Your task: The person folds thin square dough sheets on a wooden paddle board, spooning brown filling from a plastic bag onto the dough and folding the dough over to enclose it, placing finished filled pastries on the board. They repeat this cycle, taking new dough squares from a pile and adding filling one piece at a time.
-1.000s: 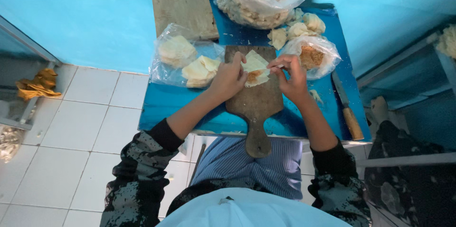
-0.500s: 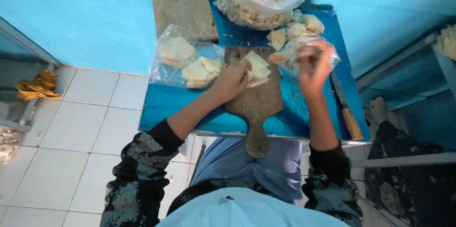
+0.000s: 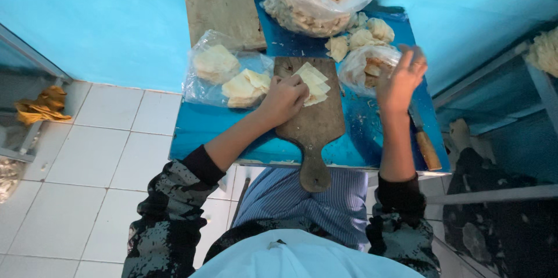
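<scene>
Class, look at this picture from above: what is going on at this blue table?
A person works at a blue table. The left hand presses on pale square sheets stacked on a wooden board. The right hand is raised, fingers spread, over a plastic bag of brownish filling. Folded pieces sit behind it.

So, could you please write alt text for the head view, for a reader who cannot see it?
Seen from above, a person's left hand presses pale wrapper sheets on a wooden paddle board on a blue table, while the right hand hovers open over a plastic bag of filling.
</scene>
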